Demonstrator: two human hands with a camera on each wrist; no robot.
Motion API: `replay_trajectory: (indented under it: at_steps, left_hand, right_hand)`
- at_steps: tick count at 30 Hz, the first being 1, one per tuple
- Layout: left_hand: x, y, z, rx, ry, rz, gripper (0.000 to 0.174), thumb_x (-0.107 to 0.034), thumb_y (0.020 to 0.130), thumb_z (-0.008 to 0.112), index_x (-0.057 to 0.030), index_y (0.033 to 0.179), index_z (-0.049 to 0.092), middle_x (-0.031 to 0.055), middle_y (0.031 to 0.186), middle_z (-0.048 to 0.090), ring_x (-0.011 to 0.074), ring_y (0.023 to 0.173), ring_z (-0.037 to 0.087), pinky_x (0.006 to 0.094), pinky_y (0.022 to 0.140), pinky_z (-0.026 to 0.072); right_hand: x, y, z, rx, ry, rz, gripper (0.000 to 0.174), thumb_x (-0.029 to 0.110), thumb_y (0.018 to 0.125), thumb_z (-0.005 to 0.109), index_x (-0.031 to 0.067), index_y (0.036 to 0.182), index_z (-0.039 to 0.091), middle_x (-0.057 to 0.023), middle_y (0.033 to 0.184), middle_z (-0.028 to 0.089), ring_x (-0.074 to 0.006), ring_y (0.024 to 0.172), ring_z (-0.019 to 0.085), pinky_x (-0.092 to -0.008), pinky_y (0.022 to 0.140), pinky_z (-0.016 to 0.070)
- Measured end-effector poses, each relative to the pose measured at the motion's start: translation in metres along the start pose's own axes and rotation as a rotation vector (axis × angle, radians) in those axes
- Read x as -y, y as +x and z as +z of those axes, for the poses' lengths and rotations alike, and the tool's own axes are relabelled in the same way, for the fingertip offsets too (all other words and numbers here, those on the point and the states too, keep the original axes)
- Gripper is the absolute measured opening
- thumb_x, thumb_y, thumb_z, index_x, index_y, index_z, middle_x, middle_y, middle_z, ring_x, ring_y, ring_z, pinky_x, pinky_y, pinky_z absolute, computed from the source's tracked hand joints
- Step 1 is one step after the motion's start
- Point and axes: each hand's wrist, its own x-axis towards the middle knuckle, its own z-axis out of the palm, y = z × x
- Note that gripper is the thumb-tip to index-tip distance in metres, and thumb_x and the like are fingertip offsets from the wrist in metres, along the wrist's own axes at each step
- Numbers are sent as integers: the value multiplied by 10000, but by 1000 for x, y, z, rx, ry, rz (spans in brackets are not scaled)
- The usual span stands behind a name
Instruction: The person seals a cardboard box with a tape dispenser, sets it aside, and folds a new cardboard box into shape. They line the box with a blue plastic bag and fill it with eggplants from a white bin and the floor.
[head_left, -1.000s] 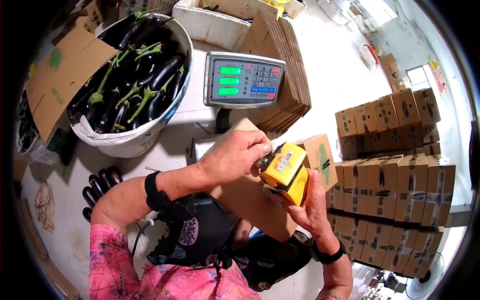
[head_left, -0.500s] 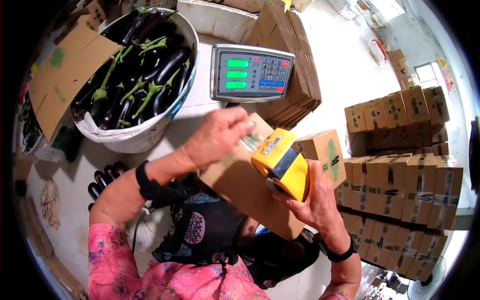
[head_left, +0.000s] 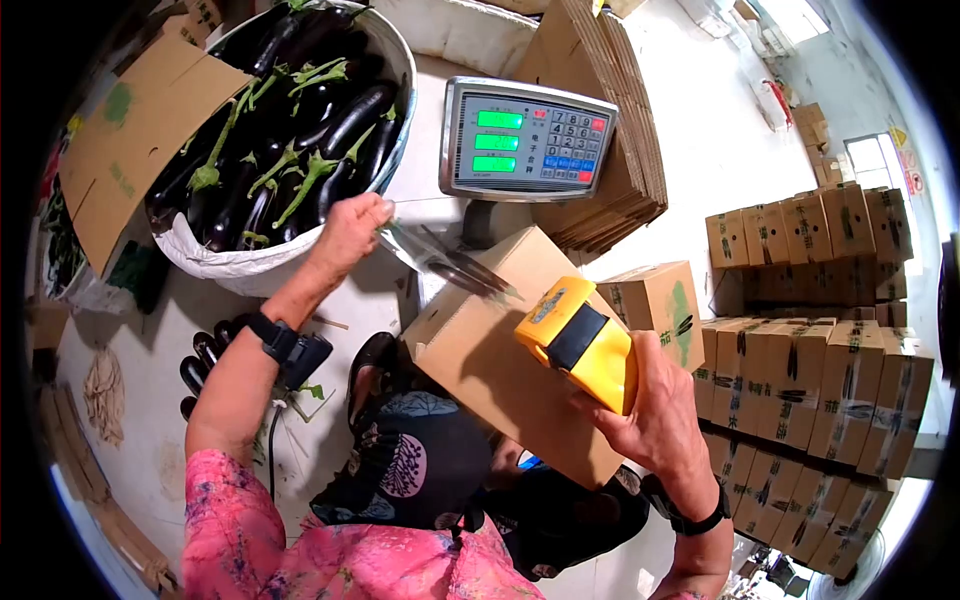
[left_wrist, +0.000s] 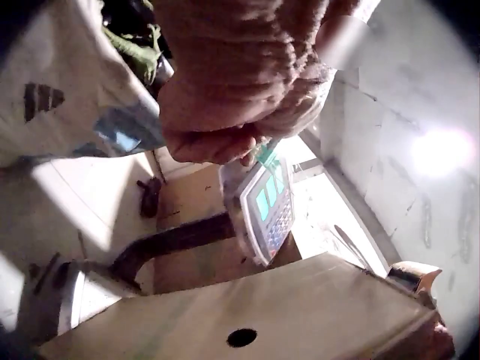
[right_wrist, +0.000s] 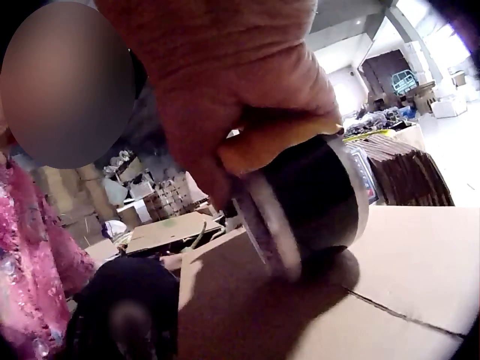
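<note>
While clasping the yellow tape dispenser [head_left: 580, 340] in the curled right hand [head_left: 655, 425] over the top of the cardboard box [head_left: 490, 375], pinching the end of the clear tape [head_left: 445, 262] with the left hand [head_left: 350, 228], holding it taut beyond the box's far-left corner.

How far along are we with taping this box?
Done: the box has its flaps folded shut. In hand: the right hand grips the tape dispenser over the box; the left hand pinches the tape, stretched out in the air. Left: the seam looks bare, so tape is not yet stuck down.
</note>
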Motion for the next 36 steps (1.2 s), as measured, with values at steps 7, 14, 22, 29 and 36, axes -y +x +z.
replay_trajectory:
  at_steps: [7,14,22,29,36]
  left_hand:
    - [52,9,36,-136,443,286,330,-309,940,567,-1,825,592,189,679,562,297,631,560,414,631,459]
    - [83,0,84,-37,407,299,278,-271,965,544,-21,849,511,255,745,561,480,755,563,505,646,459]
    - [87,3,92,120,605,303,205,-232,972,524,-45,984,443,274,756,617,510,783,592,585,652,463]
    - [81,6,79,319,786,37,348,-289,1005,423,-54,1261,445,274,1028,640,448,995,612,567,853,466]
    - [43,28,130,256,5,478,451,-358,1029,405,-20,1305,517,168,1346,531,314,1254,505,384,1064,383]
  right_hand:
    - [2,3,2,-7,22,15,555,401,748,806,30,1004,481,-194,798,636,-350,711,668,-393,652,529]
    - [1,4,7,-24,121,83,565,385,700,787,7,1026,522,-201,797,574,-397,731,625,-414,667,506]
    - [-22,1,23,-122,242,48,629,371,602,772,-3,1059,553,-181,789,595,-349,706,640,-366,681,503]
    - [-30,-9,32,-150,254,85,653,414,585,724,10,1072,559,-165,810,611,-308,735,659,-367,698,517]
    - [-26,-6,30,-144,214,63,681,450,604,710,11,1103,560,-164,829,622,-294,751,666,-368,708,521]
